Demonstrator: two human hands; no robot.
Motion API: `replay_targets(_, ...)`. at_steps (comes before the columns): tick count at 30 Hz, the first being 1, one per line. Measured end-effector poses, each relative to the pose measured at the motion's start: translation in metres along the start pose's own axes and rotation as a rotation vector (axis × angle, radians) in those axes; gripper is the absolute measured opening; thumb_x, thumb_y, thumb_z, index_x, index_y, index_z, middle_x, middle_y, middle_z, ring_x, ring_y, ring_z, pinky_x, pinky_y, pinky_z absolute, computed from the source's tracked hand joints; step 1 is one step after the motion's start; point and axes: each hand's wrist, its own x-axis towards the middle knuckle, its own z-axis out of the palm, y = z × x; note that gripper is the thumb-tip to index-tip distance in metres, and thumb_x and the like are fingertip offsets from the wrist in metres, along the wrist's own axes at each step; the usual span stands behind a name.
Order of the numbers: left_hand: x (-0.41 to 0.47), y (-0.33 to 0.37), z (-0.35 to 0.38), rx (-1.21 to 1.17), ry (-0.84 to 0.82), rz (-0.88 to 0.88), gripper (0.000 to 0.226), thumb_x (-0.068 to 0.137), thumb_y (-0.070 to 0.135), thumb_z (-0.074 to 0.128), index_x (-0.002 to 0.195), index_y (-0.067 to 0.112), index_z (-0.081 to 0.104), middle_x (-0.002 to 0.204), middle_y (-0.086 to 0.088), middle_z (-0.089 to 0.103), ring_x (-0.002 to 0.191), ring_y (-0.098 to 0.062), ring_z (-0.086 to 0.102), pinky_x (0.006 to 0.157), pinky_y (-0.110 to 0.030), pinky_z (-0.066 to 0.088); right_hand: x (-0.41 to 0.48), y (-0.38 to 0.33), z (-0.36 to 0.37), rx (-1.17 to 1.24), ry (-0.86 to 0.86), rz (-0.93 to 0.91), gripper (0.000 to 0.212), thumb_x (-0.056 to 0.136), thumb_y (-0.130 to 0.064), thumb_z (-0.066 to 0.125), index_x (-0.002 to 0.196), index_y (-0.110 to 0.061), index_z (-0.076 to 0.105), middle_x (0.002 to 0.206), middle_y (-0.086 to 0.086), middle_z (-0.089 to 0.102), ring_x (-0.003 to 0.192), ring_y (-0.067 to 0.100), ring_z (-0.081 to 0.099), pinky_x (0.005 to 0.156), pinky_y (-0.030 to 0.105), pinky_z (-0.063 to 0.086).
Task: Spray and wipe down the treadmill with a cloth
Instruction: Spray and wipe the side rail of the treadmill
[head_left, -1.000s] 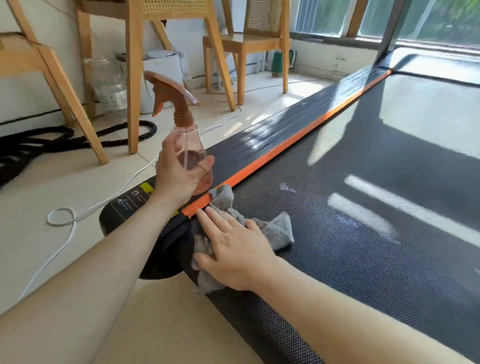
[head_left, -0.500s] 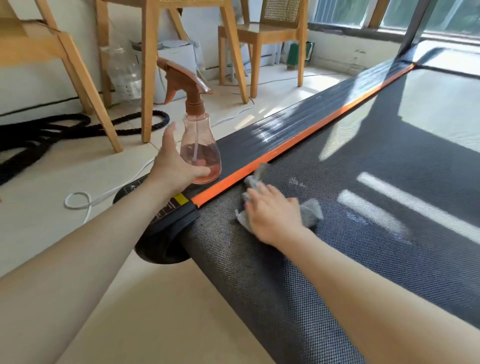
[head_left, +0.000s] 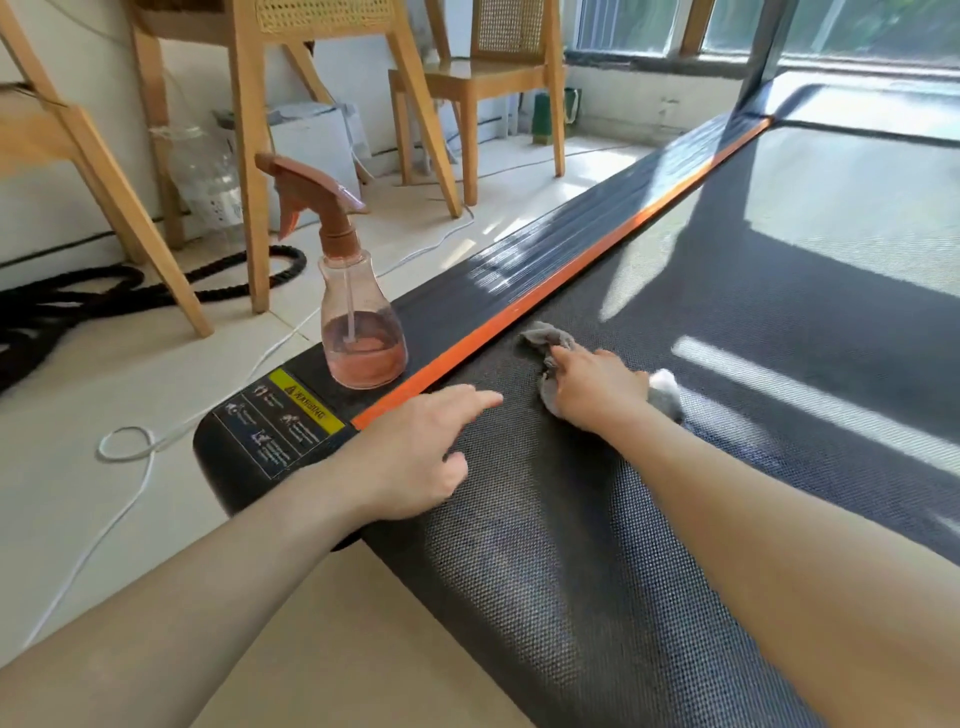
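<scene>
The treadmill's dark mesh belt (head_left: 675, 493) fills the right side, edged by an orange stripe and a black side rail (head_left: 467, 296). A clear spray bottle (head_left: 358, 322) with a brown trigger head and pinkish liquid stands upright on that rail, with no hand on it. My left hand (head_left: 415, 452) hovers at the belt's near left corner, forefinger stretched out, holding nothing. My right hand (head_left: 592, 387) presses a crumpled grey cloth (head_left: 550, 340) flat on the belt just right of the orange stripe; most of the cloth is hidden under the hand.
Wooden chairs (head_left: 483, 78) and table legs (head_left: 249, 171) stand on the tiled floor left of the treadmill. A black rope (head_left: 104, 291) and a white cable (head_left: 130, 467) lie on the floor. A yellow warning sticker (head_left: 306, 405) marks the rail's near end.
My left hand has let go of the spray bottle, which now stands alone on the rail, and moved right over the belt corner. My right hand slid the cloth farther up the belt.
</scene>
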Motion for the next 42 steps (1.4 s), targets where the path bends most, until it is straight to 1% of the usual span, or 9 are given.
replay_targets(3,0.016,0.000,0.004,-0.038,0.044,-0.052,0.068,0.086,0.008,0.054,0.149,0.028,0.035,0.155,0.003,0.034,0.143,-0.010,0.028,0.119,-0.029,0.022,-0.021,-0.034,0.014,0.048,0.003,-0.221,0.035,0.096,-0.037,0.048,0.131,-0.035,0.054,0.141,-0.003,0.050,0.133,0.026,0.043,0.101,0.055,0.035)
replay_targets(7,0.028,0.000,0.007,-0.062,0.048,-0.084,0.072,0.072,-0.003,0.050,0.139,0.026,0.050,0.138,0.005,0.055,0.129,-0.016,0.045,0.105,-0.021,0.031,-0.054,-0.064,0.036,0.072,0.000,-0.543,0.043,0.091,-0.023,0.052,0.135,-0.026,0.053,0.142,0.000,0.049,0.136,0.025,0.037,0.099,0.054,0.034)
replay_targets(15,0.047,0.008,0.021,0.032,0.022,-0.063,0.060,0.078,0.005,0.057,0.132,0.032,0.056,0.144,0.007,0.047,0.133,-0.011,0.042,0.109,-0.016,0.025,0.023,0.080,-0.002,0.089,0.038,-0.089,0.041,0.101,-0.043,0.038,0.132,-0.020,0.055,0.150,0.003,0.044,0.143,0.032,0.030,0.114,0.050,0.029)
replay_targets(20,0.048,-0.005,-0.028,0.088,0.361,-0.178,0.029,0.066,0.003,0.047,0.074,0.026,0.063,0.078,0.008,0.062,0.082,-0.008,0.052,0.077,-0.014,0.034,-0.018,-0.006,0.035,0.103,0.212,-0.382,0.031,0.100,-0.031,0.039,0.122,-0.020,0.058,0.136,-0.002,0.051,0.130,0.023,0.038,0.095,0.040,0.041)
replay_targets(24,0.022,-0.010,-0.038,0.145,0.248,-0.220,0.020,0.060,0.015,0.043,0.054,0.030,0.054,0.053,0.010,0.055,0.061,-0.013,0.052,0.063,-0.026,0.038,-0.051,-0.069,0.051,0.104,0.219,-0.632,0.030,0.096,-0.028,0.042,0.117,-0.019,0.062,0.126,-0.002,0.057,0.125,0.024,0.044,0.090,0.040,0.037)
replay_targets(27,-0.001,-0.022,-0.034,0.134,0.332,-0.159,0.012,0.063,0.015,0.047,0.059,0.023,0.055,0.058,0.006,0.056,0.061,-0.015,0.052,0.061,-0.035,0.046,-0.034,-0.052,0.046,0.048,0.230,-0.632,0.029,0.097,-0.029,0.042,0.121,-0.027,0.057,0.130,-0.009,0.055,0.131,0.020,0.040,0.096,0.040,0.034)
replay_targets(32,-0.008,-0.046,-0.050,-0.221,0.771,-0.323,0.030,0.073,0.022,0.065,0.094,0.017,0.044,0.091,0.000,0.046,0.083,-0.017,0.046,0.072,-0.024,0.039,0.007,-0.005,0.024,0.034,0.175,0.024,0.045,0.094,-0.032,0.048,0.138,-0.023,0.043,0.151,-0.001,0.037,0.145,0.024,0.020,0.109,0.054,0.025)
replay_targets(37,0.036,-0.051,-0.078,-0.608,0.840,-0.462,0.080,0.067,0.052,0.078,0.130,0.033,0.031,0.128,-0.001,0.045,0.117,-0.016,0.047,0.099,-0.033,0.043,-0.011,-0.079,0.047,0.065,0.257,-0.201,0.034,0.094,-0.025,0.042,0.126,-0.017,0.053,0.140,0.001,0.049,0.136,0.025,0.036,0.102,0.043,0.036)
replay_targets(42,0.073,-0.056,-0.071,-0.638,0.715,-0.507,0.061,0.067,0.041,0.083,0.112,0.020,0.047,0.108,0.000,0.063,0.099,-0.022,0.063,0.089,-0.040,0.052,-0.020,-0.087,0.033,0.075,0.112,-0.218,0.030,0.091,-0.031,0.045,0.115,-0.021,0.059,0.124,-0.003,0.062,0.126,0.024,0.044,0.100,0.042,0.035)
